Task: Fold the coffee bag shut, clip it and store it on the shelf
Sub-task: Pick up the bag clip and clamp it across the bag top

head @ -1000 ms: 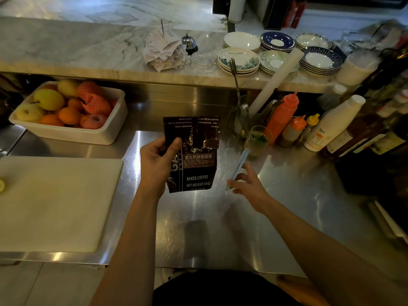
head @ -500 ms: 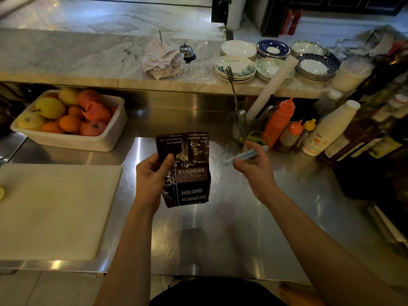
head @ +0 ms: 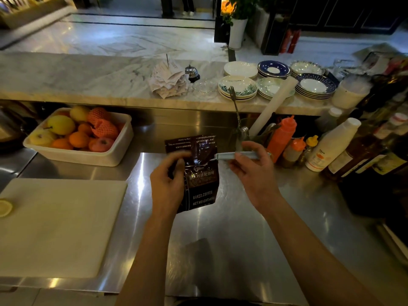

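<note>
A dark brown coffee bag (head: 202,180) printed "BAKED.COFFEE" stands upright above the steel counter (head: 231,239), its top flap raised and creased. My left hand (head: 169,184) grips the bag's left side. My right hand (head: 254,171) holds a long pale blue clip (head: 234,156) level, its tip touching the bag's right edge just below the flap. Whether the clip's jaws are around the bag I cannot tell.
A white tub of fruit (head: 79,138) sits at the back left, a white cutting board (head: 57,226) at the left with a lemon slice (head: 4,208). Sauce bottles (head: 284,135) and tall bottles (head: 357,155) crowd the right. Plates (head: 238,87) stack on the marble ledge.
My right hand rose from the counter with the clip, turned it level and brought its tip to the bag's right edge. The bag sank slightly lower in my left hand.
</note>
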A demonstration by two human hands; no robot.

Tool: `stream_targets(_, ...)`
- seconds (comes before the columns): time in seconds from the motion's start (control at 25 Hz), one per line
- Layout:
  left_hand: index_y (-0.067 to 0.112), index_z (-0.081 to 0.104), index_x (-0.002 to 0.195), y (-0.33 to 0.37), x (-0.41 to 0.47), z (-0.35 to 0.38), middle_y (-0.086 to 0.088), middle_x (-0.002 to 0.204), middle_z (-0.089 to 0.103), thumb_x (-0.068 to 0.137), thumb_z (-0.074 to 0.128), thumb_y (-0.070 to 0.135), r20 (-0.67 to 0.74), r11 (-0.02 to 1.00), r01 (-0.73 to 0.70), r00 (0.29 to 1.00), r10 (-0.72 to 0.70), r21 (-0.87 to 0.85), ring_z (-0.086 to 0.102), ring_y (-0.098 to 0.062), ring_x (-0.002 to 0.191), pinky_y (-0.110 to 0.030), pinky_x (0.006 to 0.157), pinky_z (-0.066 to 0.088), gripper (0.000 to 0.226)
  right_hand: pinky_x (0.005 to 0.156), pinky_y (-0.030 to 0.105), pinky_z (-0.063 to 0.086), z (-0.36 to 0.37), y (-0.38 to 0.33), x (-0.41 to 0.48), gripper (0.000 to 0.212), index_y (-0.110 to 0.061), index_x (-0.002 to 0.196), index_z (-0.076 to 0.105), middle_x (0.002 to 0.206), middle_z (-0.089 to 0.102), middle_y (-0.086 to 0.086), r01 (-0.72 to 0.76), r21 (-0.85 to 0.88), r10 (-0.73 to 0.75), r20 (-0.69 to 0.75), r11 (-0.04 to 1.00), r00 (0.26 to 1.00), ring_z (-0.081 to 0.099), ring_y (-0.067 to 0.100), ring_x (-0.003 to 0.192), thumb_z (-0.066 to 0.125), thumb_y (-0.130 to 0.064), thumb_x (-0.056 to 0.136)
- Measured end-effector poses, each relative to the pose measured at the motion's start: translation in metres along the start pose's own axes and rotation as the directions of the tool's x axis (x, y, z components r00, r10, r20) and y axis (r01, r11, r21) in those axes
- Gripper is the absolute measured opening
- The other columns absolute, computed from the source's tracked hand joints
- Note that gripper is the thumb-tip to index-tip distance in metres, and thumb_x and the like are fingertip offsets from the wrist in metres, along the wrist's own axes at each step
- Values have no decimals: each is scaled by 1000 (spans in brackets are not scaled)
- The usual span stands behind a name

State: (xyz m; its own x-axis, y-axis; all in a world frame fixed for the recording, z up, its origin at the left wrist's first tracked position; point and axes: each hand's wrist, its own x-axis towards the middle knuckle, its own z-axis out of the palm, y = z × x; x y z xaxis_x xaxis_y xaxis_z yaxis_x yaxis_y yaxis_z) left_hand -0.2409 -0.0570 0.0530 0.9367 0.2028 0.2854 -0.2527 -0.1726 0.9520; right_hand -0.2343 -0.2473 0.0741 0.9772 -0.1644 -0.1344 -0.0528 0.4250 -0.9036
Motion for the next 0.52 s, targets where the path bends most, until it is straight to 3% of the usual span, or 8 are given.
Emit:
stream_targets(0.08,25,71,95,2,3,1,4,101,71,96,52,1,23,999,29,999,-30,29,69,-15,97,-38,80,60,30,82,33,59,4,-4,-1,29,-17,108,61,114,52,18,-30,19,30,43,999,999,66,29,101,62,4,88)
stream_targets(0.32,27,70,101,11,0,1,12,104,70,90,62,5,43,996,89,995,-89,12,66,1,99,-18,82,57,26,76,29,60,13,-14,-3,33,-9,117,54,117,53,23,56,23,-57,18,998,998,66,34,105,62,5,87)
stream_targets(0.44,32,69,100,17,-2,1,11,104,70,78,76,30,84,997,79,993,-79,-2,67,0,98,-14,79,55,23,73,26,59,19,-17,-7,36,-12,116,54,121,53,23,139,-91,-142,-23,986,990,65,35,108,67,2,85)
stream_targets(0.52,33,69,102,20,-3,2,10,105,70,72,79,34,115,997,77,990,-80,23,67,-1,98,-15,80,55,31,71,23,59,25,-18,-8,36,-15,114,55,120,52,19,159,-178,-162,-6,971,987,64,31,107,69,1,85)
